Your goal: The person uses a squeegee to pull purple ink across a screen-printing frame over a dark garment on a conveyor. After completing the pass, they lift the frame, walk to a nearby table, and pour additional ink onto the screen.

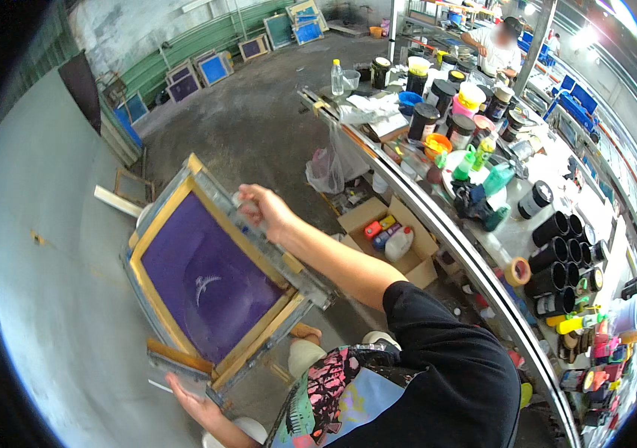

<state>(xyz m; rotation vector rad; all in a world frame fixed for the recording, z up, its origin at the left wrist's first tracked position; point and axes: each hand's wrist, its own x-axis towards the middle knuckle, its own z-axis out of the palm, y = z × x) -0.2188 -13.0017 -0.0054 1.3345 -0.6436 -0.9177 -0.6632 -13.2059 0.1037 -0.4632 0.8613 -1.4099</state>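
Right grip (264, 210) clenched, arm outstretched; left grip (197, 407) cupped.

The scene is lit brightly and evenly by daylight and by lamps at the upper right, where several are blown out to white glare. Soft, short shadows are cast on the floor (258, 127); no hard edges are seen. Strong fisheye distortion is present: the surface (483, 261) is bent into an arc, and the corners are cut off by a black vignette. A dim, hazy band is seen along the left rim. The screen (210, 276) is rendered sharply at centre, with a faint sheen on its purple mesh. Detail is softened toward the rim, and the distant person (499, 46) is blurred.
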